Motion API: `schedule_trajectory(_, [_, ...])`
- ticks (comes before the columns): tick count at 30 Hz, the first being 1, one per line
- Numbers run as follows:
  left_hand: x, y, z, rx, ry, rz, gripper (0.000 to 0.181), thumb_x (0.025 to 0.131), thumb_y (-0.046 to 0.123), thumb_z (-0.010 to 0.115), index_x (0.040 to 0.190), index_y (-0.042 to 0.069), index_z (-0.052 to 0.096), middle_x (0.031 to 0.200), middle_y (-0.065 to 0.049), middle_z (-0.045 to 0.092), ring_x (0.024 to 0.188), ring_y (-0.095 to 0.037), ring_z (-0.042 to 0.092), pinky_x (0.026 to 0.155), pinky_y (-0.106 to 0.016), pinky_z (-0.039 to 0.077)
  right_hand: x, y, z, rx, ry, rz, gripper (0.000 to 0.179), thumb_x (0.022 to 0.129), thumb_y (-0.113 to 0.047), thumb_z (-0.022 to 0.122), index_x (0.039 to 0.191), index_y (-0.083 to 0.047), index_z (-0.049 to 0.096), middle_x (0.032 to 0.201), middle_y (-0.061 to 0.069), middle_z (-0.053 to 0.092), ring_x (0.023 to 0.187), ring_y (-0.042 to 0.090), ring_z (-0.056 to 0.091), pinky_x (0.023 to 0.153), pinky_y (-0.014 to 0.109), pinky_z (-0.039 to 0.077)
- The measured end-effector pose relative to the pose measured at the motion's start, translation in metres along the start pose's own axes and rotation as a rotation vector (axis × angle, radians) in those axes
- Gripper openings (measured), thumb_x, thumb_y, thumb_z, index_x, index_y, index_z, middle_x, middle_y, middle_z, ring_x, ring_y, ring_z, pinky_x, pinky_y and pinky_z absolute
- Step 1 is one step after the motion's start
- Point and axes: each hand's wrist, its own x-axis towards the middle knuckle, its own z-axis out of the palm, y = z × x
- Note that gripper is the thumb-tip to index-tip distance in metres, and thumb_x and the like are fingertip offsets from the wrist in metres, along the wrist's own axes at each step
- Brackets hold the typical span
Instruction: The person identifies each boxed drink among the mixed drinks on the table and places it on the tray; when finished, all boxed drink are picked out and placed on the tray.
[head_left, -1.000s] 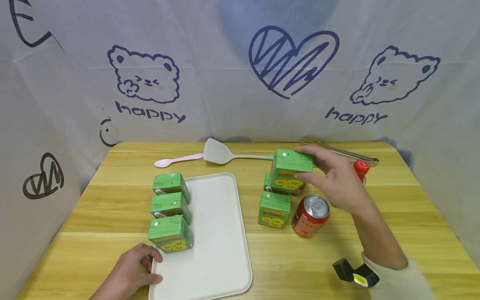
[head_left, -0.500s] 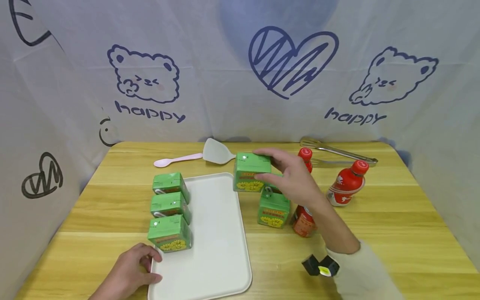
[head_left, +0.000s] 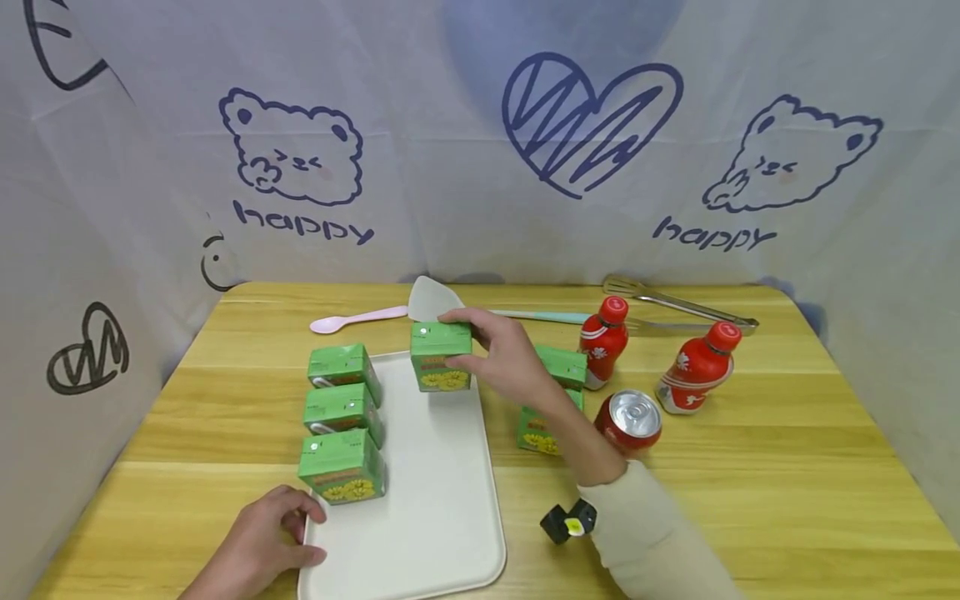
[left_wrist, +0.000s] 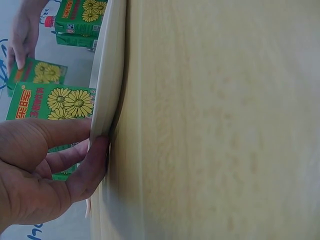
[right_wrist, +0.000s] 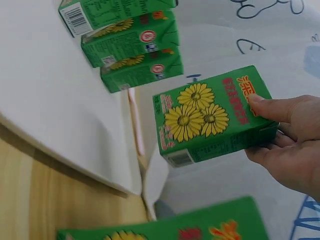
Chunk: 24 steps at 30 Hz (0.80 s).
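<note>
My right hand (head_left: 506,354) grips a green drink carton (right_wrist: 207,117) with yellow flowers near its top. In the right wrist view that carton hangs above the white tray (head_left: 420,533), apart from it, near the tray's far right corner. Along the tray's left side stand three similar cartons in a row: a near one (head_left: 341,467), a middle one (head_left: 337,407) and a far one (head_left: 337,364). With thumb and fingers my left hand (head_left: 258,542) pinches the tray's rim (left_wrist: 107,70) at the near left, just below the near carton.
Right of the tray stand two more green cartons (head_left: 562,364), partly behind my right arm. Beside them are a red can (head_left: 630,421) and two red bottles (head_left: 602,346) (head_left: 693,371). A pink spoon (head_left: 360,319), a spatula (head_left: 431,300) and metal tongs (head_left: 675,302) lie at the back.
My right hand has carried its carton leftward, from above the cartons on the right to over the tray. The left hand has stayed at the rim.
</note>
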Motion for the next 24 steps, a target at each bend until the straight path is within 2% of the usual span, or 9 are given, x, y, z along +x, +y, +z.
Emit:
schedule_trajectory(6, [0.000,0.000,0.001,-0.018,-0.011,-0.005,0.035,0.062,0.005,0.085,0.089,0.009,0.063,0.083,-0.002,0.050,0.071,-0.015,0.046,0.056,-0.022,0.039,0.011,0.014,0.016,-0.009,-0.005,0.055,0.045,0.078,0.007,0.071,0.121,-0.003,0.060,0.123,0.013,0.060,0.113,0.024,0.059,0.095,0.036,0.048])
schedule_trajectory(10, [0.000,0.000,-0.001,0.000,-0.003,0.009,0.035,0.062,0.005,0.085,0.088,0.010,0.063,0.083,-0.002,0.050,0.069,-0.013,0.046,0.055,-0.022,0.039,0.019,0.020,0.028,-0.074,-0.014,0.084,0.044,0.079,0.006,0.071,0.120,-0.006,0.059,0.122,0.012,0.060,0.109,0.023,0.058,0.092,0.034,0.049])
schedule_trajectory(13, [0.000,0.000,-0.002,0.006,-0.003,0.020,0.035,0.062,0.005,0.085,0.088,0.010,0.063,0.083,-0.002,0.050,0.068,-0.012,0.046,0.055,-0.022,0.039,0.024,0.020,0.036,-0.106,-0.021,0.099,0.044,0.079,0.005,0.070,0.120,-0.007,0.059,0.123,0.013,0.060,0.109,0.024,0.058,0.092,0.034,0.048])
schedule_trajectory(18, [-0.001,0.000,-0.003,-0.003,-0.007,0.020,0.035,0.062,0.005,0.086,0.089,0.009,0.063,0.082,-0.002,0.051,0.067,-0.012,0.047,0.055,-0.022,0.040,0.028,0.020,0.048,-0.096,-0.030,0.153,0.045,0.080,0.006,0.069,0.121,-0.008,0.058,0.127,0.012,0.058,0.115,0.026,0.057,0.096,0.036,0.047])
schedule_trajectory(24, [-0.001,0.000,-0.002,-0.004,-0.009,0.004,0.035,0.061,0.004,0.086,0.088,0.009,0.063,0.082,-0.002,0.051,0.068,-0.013,0.047,0.056,-0.022,0.039,0.031,0.026,0.053,-0.099,-0.014,0.185,0.045,0.080,0.005,0.070,0.121,-0.008,0.059,0.128,0.012,0.059,0.113,0.027,0.058,0.096,0.038,0.047])
